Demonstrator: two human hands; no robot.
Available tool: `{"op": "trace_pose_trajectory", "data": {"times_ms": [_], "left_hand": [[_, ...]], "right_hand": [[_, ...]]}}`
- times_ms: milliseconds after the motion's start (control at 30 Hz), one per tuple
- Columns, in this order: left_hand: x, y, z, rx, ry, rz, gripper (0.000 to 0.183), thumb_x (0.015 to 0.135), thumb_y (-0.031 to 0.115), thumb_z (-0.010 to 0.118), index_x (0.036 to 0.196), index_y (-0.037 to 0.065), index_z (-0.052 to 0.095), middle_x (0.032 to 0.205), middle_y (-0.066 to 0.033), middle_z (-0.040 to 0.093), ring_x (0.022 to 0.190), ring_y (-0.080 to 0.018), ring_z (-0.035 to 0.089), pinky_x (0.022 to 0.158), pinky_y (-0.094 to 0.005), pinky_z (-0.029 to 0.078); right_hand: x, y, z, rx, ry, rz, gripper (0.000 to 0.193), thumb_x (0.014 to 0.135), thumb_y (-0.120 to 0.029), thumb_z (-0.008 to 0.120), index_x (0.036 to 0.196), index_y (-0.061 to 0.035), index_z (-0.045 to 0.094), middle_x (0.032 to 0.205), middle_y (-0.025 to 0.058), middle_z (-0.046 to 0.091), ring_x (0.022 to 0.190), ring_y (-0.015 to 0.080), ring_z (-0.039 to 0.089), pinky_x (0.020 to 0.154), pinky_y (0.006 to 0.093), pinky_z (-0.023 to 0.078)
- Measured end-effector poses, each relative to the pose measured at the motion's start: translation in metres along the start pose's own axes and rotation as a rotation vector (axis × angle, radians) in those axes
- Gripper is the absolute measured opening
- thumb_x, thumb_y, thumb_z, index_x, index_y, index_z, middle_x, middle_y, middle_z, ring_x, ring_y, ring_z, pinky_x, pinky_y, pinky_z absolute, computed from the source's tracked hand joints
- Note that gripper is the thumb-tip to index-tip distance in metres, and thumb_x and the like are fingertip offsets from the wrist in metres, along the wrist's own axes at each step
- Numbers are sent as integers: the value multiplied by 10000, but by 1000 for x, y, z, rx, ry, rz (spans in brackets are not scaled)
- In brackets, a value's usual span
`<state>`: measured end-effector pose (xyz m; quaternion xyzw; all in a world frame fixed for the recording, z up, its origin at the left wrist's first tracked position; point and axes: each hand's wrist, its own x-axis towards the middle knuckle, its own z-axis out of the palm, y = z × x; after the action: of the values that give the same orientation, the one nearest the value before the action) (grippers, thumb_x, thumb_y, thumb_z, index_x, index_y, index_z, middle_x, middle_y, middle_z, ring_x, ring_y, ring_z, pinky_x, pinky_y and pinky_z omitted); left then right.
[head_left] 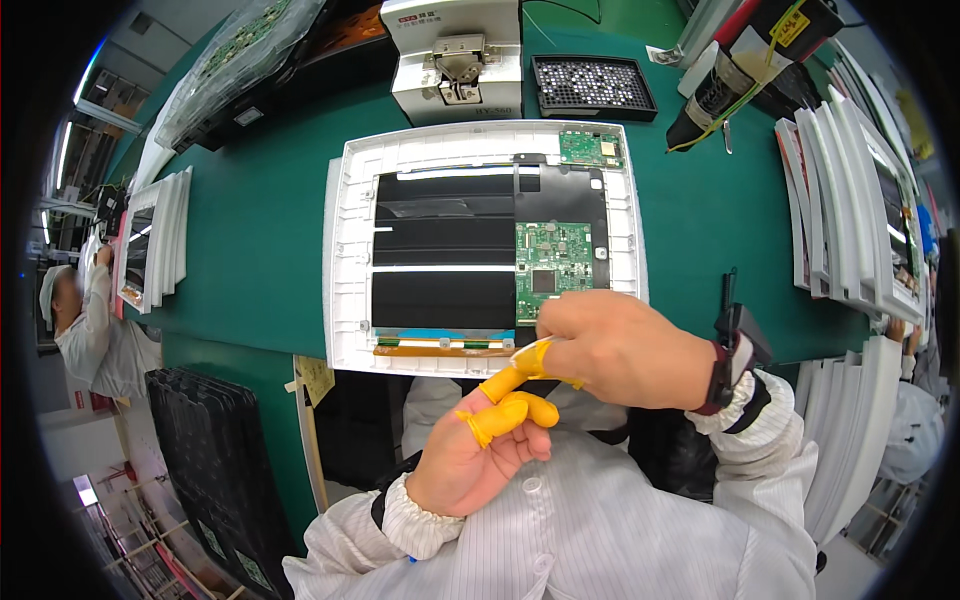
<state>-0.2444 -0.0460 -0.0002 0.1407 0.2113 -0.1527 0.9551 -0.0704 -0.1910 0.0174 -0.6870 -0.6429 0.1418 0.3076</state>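
Observation:
An opened display unit (338,250) with a white plastic frame lies before me on the green mat. A green circuit board (553,262) sits on the right part of its dark inside. My right hand (620,345) is curled over the frame's lower edge, just below that board, with its fingertips pinched together. My left hand (490,430), palm turned up, is below the edge and wears yellow finger cots. One of its cot-covered fingers reaches up and meets the right fingertips. Both hands look closed at this meeting point; whatever lies between the fingers is hidden.
Beyond the frame stand a white dispenser (455,70) and a black tray of small parts (595,88). An electric screwdriver (705,100) is at the far right. White panels stand stacked at right (850,190) and left (160,235). Black trays (215,450) lean at lower left; a co-worker (95,330) is beyond.

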Motion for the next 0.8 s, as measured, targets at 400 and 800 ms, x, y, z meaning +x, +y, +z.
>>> {"op": "trace_pose_trajectory", "data": {"times_ms": [400, 800], "left_hand": [[4, -5, 5, -14, -2, -24, 483, 985, 131, 452, 1422, 3, 292, 1105, -181, 614, 859, -222, 651, 829, -355, 510], [9, -7, 8, -18, -33, -55, 476, 983, 139, 477, 1414, 16, 316, 1117, -157, 613, 869, -192, 647, 838, -321, 511]], "right_hand": [[-30, 14, -14, 69, 10, 185, 203, 632, 65, 648, 802, -36, 599, 885, 101, 559, 797, 284, 579, 651, 348, 486], [-19, 10, -6, 42, -6, 53, 149, 674, -5, 685, 790, -34, 595, 878, 105, 564, 777, 275, 575, 643, 353, 479]]}}
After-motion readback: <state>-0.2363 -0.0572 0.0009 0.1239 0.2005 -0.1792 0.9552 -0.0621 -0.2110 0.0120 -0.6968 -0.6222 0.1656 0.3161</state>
